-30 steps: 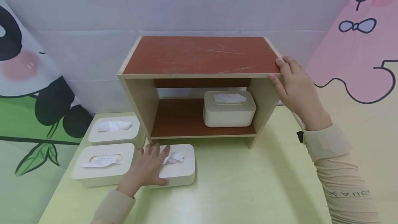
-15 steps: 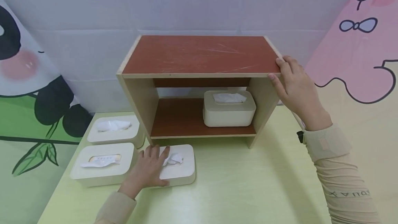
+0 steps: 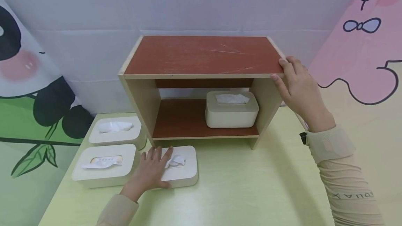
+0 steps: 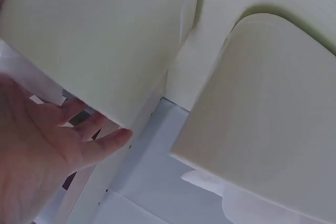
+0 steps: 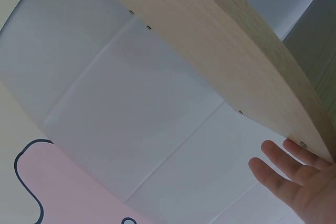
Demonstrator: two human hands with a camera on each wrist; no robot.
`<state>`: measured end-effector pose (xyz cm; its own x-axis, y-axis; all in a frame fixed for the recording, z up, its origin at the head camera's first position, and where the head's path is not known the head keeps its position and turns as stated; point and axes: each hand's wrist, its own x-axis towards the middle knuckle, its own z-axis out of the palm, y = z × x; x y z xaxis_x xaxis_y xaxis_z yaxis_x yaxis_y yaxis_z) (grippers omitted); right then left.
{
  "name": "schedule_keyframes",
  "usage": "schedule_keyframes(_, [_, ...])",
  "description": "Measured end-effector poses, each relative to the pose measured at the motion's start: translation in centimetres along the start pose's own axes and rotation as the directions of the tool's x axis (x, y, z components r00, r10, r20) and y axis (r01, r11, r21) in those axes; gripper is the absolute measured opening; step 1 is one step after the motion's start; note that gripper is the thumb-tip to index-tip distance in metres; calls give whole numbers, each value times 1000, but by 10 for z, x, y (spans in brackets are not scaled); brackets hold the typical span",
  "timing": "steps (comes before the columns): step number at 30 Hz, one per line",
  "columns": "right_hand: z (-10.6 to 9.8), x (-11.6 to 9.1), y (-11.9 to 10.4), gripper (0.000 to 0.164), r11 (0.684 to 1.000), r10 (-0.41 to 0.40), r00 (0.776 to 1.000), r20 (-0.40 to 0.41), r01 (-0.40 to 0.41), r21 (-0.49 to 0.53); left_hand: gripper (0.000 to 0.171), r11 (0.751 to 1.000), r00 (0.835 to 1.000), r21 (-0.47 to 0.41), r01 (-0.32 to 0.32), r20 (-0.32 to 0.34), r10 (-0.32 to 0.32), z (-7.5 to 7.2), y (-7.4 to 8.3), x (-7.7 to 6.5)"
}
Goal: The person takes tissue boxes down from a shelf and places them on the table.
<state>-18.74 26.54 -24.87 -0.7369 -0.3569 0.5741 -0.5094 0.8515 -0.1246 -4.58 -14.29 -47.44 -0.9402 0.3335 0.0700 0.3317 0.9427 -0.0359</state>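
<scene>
In the head view, my left hand (image 3: 149,172) spans the left end of a cream tissue box (image 3: 185,179) on the table, thumb at its front side, fingers spread over the top. The left wrist view shows fingertips (image 4: 123,136) at the box's upper edge. My right hand (image 3: 299,90) rests on the upper right front corner of a small wooden shelf (image 3: 201,57) with a reddish-brown top; its fingers (image 5: 262,166) look extended beside the panel in the right wrist view. Inside, a second tissue box (image 3: 230,119) stands at the right end of the lower board.
Two more tissue boxes, a front one (image 3: 103,180) and a rear one (image 3: 114,138), stand at the left of the pale table (image 3: 235,191). Behind the shelf hangs a light cloth backdrop (image 3: 194,2), with cartoon figures at both sides.
</scene>
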Motion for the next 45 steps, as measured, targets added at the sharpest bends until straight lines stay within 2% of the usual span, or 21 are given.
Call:
schedule_keyframes(5, [0, 0, 1, 50, 1000, -2, 1000, -9, 2, -1, 126, 999, 1000, -49, 1, 22, 0, -8, 2, 2])
schedule_keyframes(9, [0, 0, 1, 50, 1000, -1, 1000, -10, 1, -4, 125, 997, 1000, -77, -24, 18, 26, -19, 4, 5])
schedule_keyframes(17, [-1, 0, 2, 50, 1000, 1, 1000, -11, -1, -3, 102, 989, 995, -117, -94, -31, 91, -43, 19, 18])
schedule_keyframes(23, [-2, 1, 3, 50, 1000, 0, 1000, -11, 0, 4, 80, 979, 982, -122, -164, -115, 150, -63, 35, 40])
schedule_keyframes(27, [-2, 1, 2, 50, 1000, -2, 1000, -7, 2, 3, 73, 977, 975, -90, -192, -131, 179, -73, 43, 58])
schedule_keyframes(40, [-2, -1, 2, 50, 1000, -5, 1000, -11, 5, 0, 68, 982, 967, -78, -175, -201, 156, -96, 50, 113])
schedule_keyframes(45, [-2, -1, 2, 50, 1000, -9, 1000, -16, 9, 2, 69, 985, 963, -46, -164, -225, 150, -102, 50, 131])
